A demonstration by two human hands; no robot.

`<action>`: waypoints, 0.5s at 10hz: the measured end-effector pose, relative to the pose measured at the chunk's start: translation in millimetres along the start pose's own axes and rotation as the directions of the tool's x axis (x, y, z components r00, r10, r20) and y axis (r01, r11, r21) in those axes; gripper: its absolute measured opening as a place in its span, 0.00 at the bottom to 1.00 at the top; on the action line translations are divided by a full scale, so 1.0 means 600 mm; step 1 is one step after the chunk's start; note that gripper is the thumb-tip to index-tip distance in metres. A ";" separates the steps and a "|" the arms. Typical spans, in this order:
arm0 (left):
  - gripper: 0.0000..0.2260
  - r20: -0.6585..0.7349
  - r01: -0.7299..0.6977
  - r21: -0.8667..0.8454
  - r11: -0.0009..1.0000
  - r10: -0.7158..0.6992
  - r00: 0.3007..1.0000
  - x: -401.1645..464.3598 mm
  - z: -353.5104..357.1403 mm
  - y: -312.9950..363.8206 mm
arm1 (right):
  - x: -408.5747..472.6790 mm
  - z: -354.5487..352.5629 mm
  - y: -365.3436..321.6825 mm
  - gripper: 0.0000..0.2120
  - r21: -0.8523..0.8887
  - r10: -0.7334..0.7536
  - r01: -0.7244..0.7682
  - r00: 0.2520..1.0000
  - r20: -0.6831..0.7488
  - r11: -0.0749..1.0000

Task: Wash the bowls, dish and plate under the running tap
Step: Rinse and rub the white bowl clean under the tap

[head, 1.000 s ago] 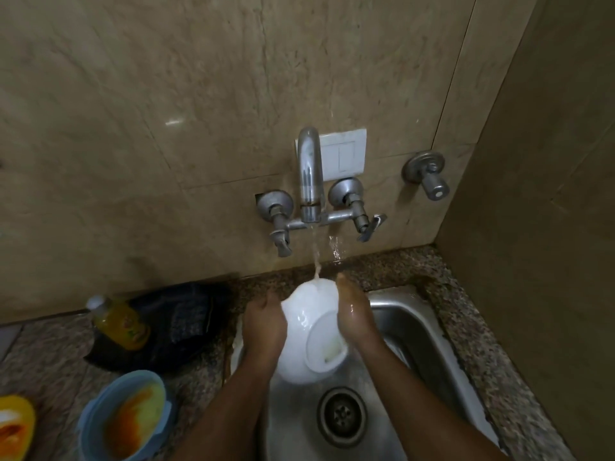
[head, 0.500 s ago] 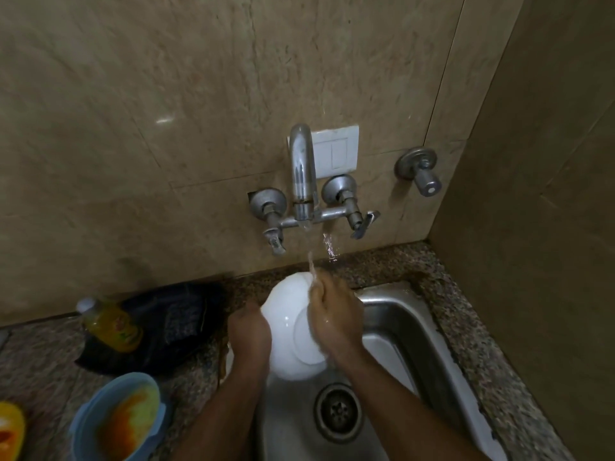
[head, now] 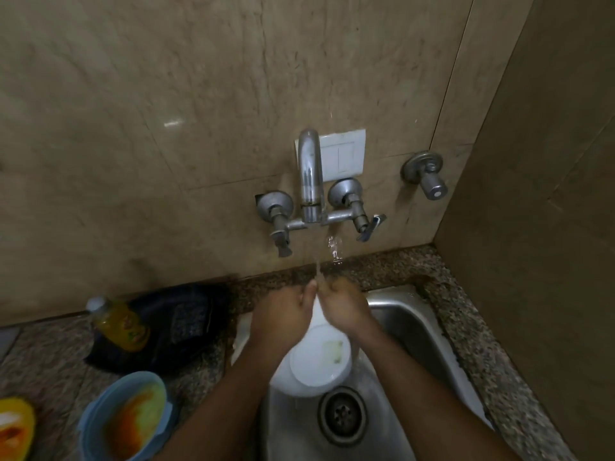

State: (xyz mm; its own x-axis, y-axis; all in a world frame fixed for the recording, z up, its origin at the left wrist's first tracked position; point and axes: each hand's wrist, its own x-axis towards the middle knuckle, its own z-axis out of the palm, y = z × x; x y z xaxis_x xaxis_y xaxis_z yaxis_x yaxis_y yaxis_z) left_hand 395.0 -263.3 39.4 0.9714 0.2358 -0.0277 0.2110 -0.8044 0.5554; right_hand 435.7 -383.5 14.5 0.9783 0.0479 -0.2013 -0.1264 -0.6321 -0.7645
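A home kitchen: steel sink (head: 416, 314), wall tap (head: 311, 174), granite counter (head: 466, 327), dirty bowl (head: 123, 417).

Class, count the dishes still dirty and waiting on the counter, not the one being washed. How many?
2: a blue bowl with orange residue left of the sink, and a yellow dish at the left edge. More may lie out of view.

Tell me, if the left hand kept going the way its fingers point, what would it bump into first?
Probably the right hand. The left hand points up and right, its fingertips almost touching the other hand over the white bowl, under the water stream. Depth is hard to judge.
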 end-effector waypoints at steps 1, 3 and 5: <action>0.25 -0.094 0.113 -0.122 0.986 -0.125 0.988 0.008 -0.001 0.003 | -0.017 0.013 -0.001 0.23 -0.046 -0.264 0.261 0.937 -0.230 0.964; 0.20 -0.051 0.374 -0.495 0.784 -0.455 0.889 0.004 0.022 -0.041 | -0.012 0.032 0.045 0.20 0.258 0.144 -0.100 0.977 -0.157 0.961; 0.20 0.088 0.494 -0.661 0.565 -0.595 0.799 -0.007 0.017 -0.041 | -0.063 0.044 0.019 0.24 -0.065 -0.275 0.267 0.934 -0.229 0.961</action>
State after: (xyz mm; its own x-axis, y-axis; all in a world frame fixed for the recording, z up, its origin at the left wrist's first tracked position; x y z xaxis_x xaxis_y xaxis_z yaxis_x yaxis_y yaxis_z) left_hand 386.7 -250.1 17.6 0.6602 0.6187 -0.4258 0.5273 0.0219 0.8494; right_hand 393.0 -372.3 -2.5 0.9858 0.0418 0.1625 0.1508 -0.6454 -0.7488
